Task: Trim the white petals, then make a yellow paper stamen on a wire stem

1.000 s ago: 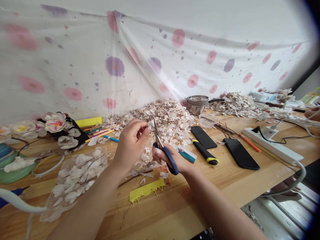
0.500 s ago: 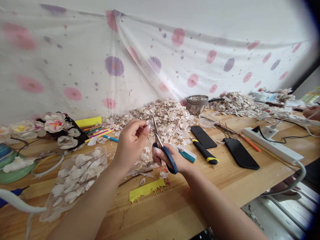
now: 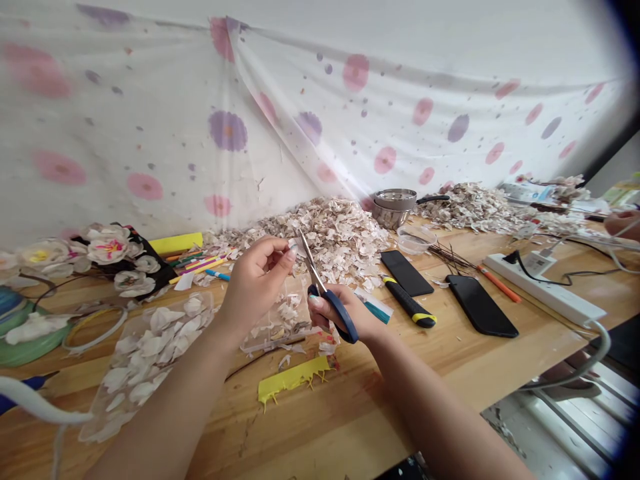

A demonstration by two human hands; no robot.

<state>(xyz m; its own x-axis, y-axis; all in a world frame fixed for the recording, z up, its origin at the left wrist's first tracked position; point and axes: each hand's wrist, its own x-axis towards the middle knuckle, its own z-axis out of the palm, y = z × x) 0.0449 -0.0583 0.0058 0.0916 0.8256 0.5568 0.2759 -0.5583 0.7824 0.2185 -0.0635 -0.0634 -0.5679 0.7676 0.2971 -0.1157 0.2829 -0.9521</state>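
Observation:
My left hand (image 3: pixel 257 283) pinches a small white petal (image 3: pixel 299 247) between thumb and fingers. Dark-blue-handled scissors (image 3: pixel 334 308) are in my right hand (image 3: pixel 345 313), their blades pointing up and away beside the petal. Whether the blades touch its edge is hard to make out. Beyond both hands lies a large heap of whitish petal scraps (image 3: pixel 340 230). Below them, on the wooden table (image 3: pixel 350 427), rests a yellow strip (image 3: pixel 293 380) with a ragged, fringed edge. A clear tray with white petals (image 3: pixel 155 340) sits left of my left forearm.
To the right lie a black-and-yellow cutter (image 3: pixel 410 303), two dark phones (image 3: pixel 483 305), an orange pen (image 3: pixel 499 283) and a white power strip (image 3: pixel 545 290). Metal bowls (image 3: pixel 394 207) stand behind. Finished flowers (image 3: pixel 107 247) are at the left. Another person's hand (image 3: pixel 623 223) shows at the far right.
My left hand has shifted slightly left and toward me with the petal. The scissors have tilted a little, their tips moving left.

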